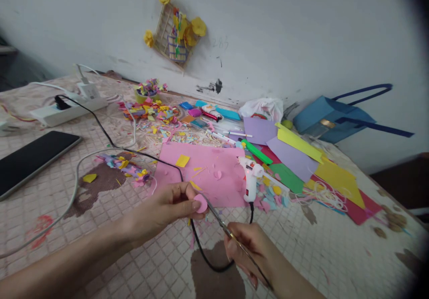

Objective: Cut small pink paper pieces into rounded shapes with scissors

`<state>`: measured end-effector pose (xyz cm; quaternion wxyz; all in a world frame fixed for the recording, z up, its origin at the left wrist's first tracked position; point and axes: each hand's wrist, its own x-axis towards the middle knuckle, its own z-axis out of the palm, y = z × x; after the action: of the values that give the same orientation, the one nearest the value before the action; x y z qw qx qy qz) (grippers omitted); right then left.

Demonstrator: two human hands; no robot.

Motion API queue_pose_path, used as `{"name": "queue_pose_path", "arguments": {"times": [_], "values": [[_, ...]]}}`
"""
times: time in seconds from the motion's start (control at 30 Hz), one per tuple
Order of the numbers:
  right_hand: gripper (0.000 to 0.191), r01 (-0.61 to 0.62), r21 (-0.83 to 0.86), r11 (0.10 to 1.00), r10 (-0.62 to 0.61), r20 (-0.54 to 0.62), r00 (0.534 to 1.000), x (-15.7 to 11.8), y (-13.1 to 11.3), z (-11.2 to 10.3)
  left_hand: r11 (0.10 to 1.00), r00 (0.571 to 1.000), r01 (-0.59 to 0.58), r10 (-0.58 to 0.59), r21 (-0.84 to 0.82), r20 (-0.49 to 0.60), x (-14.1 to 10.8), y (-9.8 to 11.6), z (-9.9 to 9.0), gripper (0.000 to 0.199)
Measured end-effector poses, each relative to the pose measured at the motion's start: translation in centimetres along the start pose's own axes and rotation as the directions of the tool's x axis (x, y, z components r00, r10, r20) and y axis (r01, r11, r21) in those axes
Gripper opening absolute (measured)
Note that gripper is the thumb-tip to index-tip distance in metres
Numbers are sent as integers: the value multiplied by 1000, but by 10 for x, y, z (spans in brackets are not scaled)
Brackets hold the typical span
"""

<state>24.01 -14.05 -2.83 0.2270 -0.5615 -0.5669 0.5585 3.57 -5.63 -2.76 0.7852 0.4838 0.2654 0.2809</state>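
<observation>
1 black phone [36, 160], white power strip [53, 116], blue bag [321, 110] (2 handles [385, 128])

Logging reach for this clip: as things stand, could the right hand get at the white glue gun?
Probably yes: the white glue gun lies just beyond the right hand, with only its black cord seen between. That hand holds a slim metal tool, though, so its grip would likely need freeing first.

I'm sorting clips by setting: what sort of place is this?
Probably a craft work area, at home or in a small workshop; I can't tell which. A white glue gun sits among coloured sheets on the table, and the left hand holds a small pink disc.
</observation>
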Motion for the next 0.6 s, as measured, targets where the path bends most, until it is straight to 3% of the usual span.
{"name": "queue_pose_path", "arguments": {"times": [0.2, 0.33, 0.47, 0.6], "values": [[55, 12, 18, 1000, -12, -17, 1000, 3, 5, 2, 1000, 1000, -6, 6, -7, -4, 1, 3, 1, 15], [58, 6, 129, 992, 3, -68, 998, 10, 6, 2, 1000, 1000, 7, -6, 5, -27, 2, 3, -1, 16], [52, 51, 215, 975, -10, -187, 982, 23, -9, 0, 998, 995, 53, -50, 39, -87, 3, -1, -3, 16], [33, 105, 200, 974, -72, -164, 984, 37, -29, 2, 987, 994, 25, -8, 159, -109, 4, -3, -3, 18]]}}
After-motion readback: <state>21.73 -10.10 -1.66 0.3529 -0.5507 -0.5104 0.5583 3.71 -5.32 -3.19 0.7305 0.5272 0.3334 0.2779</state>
